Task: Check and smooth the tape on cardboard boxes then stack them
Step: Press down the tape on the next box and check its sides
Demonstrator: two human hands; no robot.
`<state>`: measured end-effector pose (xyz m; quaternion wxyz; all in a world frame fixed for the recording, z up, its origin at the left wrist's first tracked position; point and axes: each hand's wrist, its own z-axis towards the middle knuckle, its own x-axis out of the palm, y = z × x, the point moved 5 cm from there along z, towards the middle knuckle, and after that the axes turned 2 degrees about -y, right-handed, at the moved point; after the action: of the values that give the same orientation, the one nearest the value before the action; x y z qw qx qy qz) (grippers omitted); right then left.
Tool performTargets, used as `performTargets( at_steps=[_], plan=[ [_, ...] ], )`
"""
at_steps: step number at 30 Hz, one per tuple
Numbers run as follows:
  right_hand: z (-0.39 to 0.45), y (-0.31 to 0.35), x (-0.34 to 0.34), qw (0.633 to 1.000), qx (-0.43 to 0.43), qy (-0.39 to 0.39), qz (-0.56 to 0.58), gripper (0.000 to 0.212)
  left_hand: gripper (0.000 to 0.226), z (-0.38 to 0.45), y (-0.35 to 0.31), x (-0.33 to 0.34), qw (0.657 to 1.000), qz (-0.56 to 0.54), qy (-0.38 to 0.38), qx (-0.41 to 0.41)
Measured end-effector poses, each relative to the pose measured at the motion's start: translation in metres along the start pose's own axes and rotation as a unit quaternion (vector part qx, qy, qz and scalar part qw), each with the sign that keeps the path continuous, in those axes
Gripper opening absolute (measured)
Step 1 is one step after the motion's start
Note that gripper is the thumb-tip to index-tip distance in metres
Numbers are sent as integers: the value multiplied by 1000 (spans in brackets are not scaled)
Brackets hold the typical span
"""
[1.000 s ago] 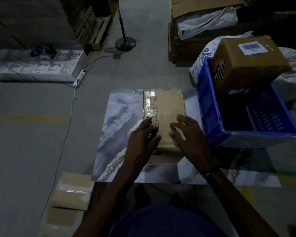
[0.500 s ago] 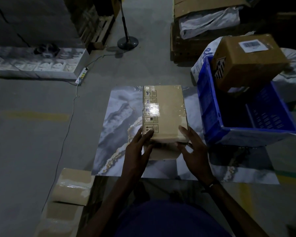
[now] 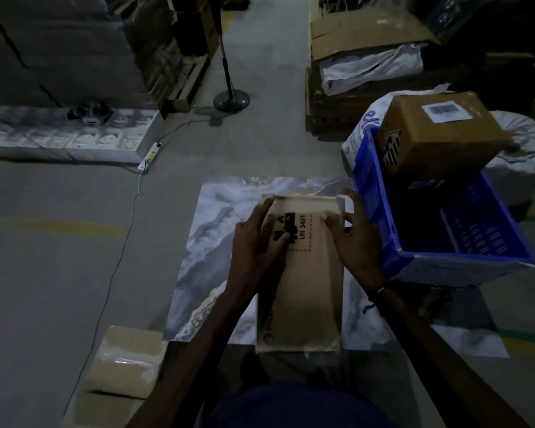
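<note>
A long tan cardboard box point(image 3: 306, 291) printed "UN 3481" is tipped up over the marble-patterned mat point(image 3: 210, 230), its broad face toward me. My left hand point(image 3: 257, 239) grips its upper left edge, thumb across the printed label. My right hand point(image 3: 355, 236) grips the upper right edge, fingers wrapped over the far corner. Two taped cardboard boxes point(image 3: 127, 362) lie stacked on the floor at my lower left.
A blue plastic crate point(image 3: 383, 217) stands right of the mat with a brown labelled box point(image 3: 439, 140) resting on its far rim. White sacks, piled cartons and a pallet sit behind it. A fan stand point(image 3: 230, 98) and a power strip point(image 3: 150, 156) with cable lie on the left floor.
The box lay flat on the mat with my hands on its near end; both hands have tipped it up and turned it, and now hold its upper edges.
</note>
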<state>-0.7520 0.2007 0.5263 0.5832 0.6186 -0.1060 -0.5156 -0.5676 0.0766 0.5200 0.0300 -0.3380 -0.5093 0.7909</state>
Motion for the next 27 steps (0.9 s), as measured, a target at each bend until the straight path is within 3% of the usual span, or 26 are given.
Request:
performTargets(
  at_steps=[6, 10, 15, 23, 27],
  plan=[
    [24, -18, 26, 1000, 22, 9, -6, 47, 52, 31, 34, 16, 999, -27, 9, -27],
    [44, -39, 44, 999, 28, 35, 6, 35, 56, 51, 45, 27, 999, -1, 27, -18],
    [56, -64, 69, 993, 64, 99, 13, 33, 61, 72, 68, 47, 991, 71, 91, -66],
    [51, -76, 86, 991, -9, 108, -73, 30, 57, 71, 70, 51, 983, 96, 138, -72],
    [38, -66, 89, 981, -81, 113, -139, 34, 30, 71, 49, 50, 982, 155, 103, 22]
  ],
)
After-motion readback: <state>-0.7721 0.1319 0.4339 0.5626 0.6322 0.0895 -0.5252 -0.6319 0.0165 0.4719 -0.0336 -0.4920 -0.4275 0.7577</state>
